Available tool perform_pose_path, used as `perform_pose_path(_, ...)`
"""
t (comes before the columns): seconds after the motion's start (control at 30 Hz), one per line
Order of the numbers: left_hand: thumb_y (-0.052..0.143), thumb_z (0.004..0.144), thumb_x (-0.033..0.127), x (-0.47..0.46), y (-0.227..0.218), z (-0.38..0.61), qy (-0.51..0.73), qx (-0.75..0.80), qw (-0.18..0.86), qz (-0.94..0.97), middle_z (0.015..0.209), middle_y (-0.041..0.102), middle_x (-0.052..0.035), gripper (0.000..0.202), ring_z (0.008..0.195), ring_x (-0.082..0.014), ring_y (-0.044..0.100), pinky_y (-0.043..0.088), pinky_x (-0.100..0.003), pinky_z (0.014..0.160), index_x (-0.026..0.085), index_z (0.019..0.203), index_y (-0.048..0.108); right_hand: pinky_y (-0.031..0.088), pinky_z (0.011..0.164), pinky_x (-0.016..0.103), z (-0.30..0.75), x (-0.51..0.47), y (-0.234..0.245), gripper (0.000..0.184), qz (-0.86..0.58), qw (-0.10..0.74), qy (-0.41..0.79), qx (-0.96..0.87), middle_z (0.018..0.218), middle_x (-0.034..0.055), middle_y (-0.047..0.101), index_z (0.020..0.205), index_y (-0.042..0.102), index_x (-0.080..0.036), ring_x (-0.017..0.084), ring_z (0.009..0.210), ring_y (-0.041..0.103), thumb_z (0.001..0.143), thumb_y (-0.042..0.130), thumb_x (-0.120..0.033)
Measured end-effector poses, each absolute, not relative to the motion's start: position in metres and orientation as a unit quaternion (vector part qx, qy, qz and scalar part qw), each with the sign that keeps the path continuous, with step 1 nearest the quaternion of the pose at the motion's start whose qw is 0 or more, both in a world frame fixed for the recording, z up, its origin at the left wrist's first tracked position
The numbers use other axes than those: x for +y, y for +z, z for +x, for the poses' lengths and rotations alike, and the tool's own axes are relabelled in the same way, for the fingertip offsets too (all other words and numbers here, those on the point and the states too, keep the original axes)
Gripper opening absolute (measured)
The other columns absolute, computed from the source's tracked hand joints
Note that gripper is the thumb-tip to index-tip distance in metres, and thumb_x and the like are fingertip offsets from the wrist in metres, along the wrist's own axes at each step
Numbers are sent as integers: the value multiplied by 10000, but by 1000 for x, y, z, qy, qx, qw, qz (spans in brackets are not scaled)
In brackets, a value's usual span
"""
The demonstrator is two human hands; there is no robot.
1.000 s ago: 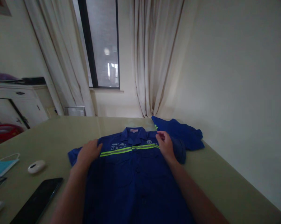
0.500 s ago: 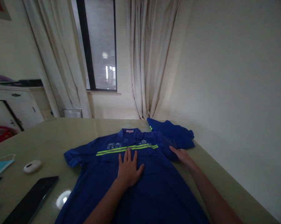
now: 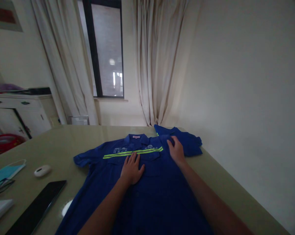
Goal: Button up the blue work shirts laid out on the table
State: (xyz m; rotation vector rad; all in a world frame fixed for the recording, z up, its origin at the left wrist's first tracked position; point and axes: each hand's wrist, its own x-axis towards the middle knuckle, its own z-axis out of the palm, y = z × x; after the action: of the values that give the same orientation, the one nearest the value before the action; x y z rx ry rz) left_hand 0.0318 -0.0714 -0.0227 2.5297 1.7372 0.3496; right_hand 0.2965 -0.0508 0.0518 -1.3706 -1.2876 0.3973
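A blue short-sleeved work shirt (image 3: 147, 182) lies front up on the table, its collar at the far end and a yellow-green and grey reflective stripe across the chest. My left hand (image 3: 132, 169) rests flat on the chest just under the stripe, fingers spread. At the shirt's right shoulder, my right hand (image 3: 177, 150) has its fingers bent round the sleeve cloth. That sleeve no longer sticks out sideways, while the left sleeve (image 3: 82, 158) stretches out over the table. Behind my right hand is another blue garment (image 3: 190, 140), bunched and partly covered.
On the left of the table (image 3: 64, 140) lie a black phone (image 3: 39, 205), a small white rounded case (image 3: 42, 170), a light-blue face mask (image 3: 7, 174), dark-framed glasses (image 3: 1, 186) and a white box (image 3: 0, 209). A wall (image 3: 247, 130) runs along the right edge.
My right hand has moved up and inward, bringing the right sleeve toward the shoulder. My left hand stays flat on the chest. The view has shifted slightly.
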Motion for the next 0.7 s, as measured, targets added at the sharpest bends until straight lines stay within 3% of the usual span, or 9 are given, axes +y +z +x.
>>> perform_pose_path(0.07,304,1006,564,-71,-23,31,111,561,27,820,1678,252,-137,717,1560,-271,208,184,-491,1265,140,1584,326,451,1086,384,271,-63,49,343,-537,516,176,-644,1187,62,745,1093,731,-242,251,1156,651,759,740,-316)
perform_pose_path(0.13,309,1006,559,-70,-23,31,111,561,26,820,1679,243,-136,709,1561,-268,203,192,-494,1263,137,1574,347,404,1132,392,252,-78,39,461,-494,401,148,-757,1303,53,700,1195,715,-272,249,1231,612,737,753,-230)
perform_pose_path(0.2,315,1005,553,-70,-23,31,111,563,25,819,1678,249,-137,690,1560,-269,209,196,-496,1261,135,1547,400,357,1168,436,242,-91,23,560,-491,279,93,-820,1444,79,606,1343,639,-273,270,1333,535,790,713,-219)
perform_pose_path(0.27,316,1005,552,-71,-23,31,112,562,24,819,1676,259,-135,671,1558,-269,217,198,-493,1260,141,1520,445,351,1172,450,240,-100,8,542,-525,215,66,-821,1498,106,553,1411,586,-247,278,1373,499,874,649,-269)
perform_pose_path(0.33,318,1004,548,-72,-23,31,114,563,24,818,1675,264,-132,673,1556,-269,225,194,-489,1261,137,1523,439,358,1169,429,243,-105,-5,489,-559,202,71,-801,1493,115,558,1420,582,-221,266,1372,502,947,573,-344)
perform_pose_path(0.43,352,998,515,-74,-21,32,123,566,22,815,1677,264,-129,706,1554,-266,231,198,-487,1257,143,1594,292,331,1186,414,246,-106,-13,517,-604,205,65,-767,1510,124,541,1432,578,-190,269,1396,478,988,506,-446)
perform_pose_path(0.57,402,996,445,-77,-15,32,140,547,11,825,1708,190,-49,645,1560,-287,205,225,-519,1238,315,1609,248,253,1223,442,244,-105,-14,658,-638,184,59,-745,1579,128,457,1485,529,-201,298,1471,386,984,442,-618)
perform_pose_path(0.7,430,992,379,-79,-10,31,165,523,7,836,1710,191,-21,660,1544,-269,252,267,-473,1229,340,1614,212,212,1235,444,242,-105,-14,736,-642,164,67,-746,1620,106,396,1532,463,-234,287,1514,317,982,340,-707)
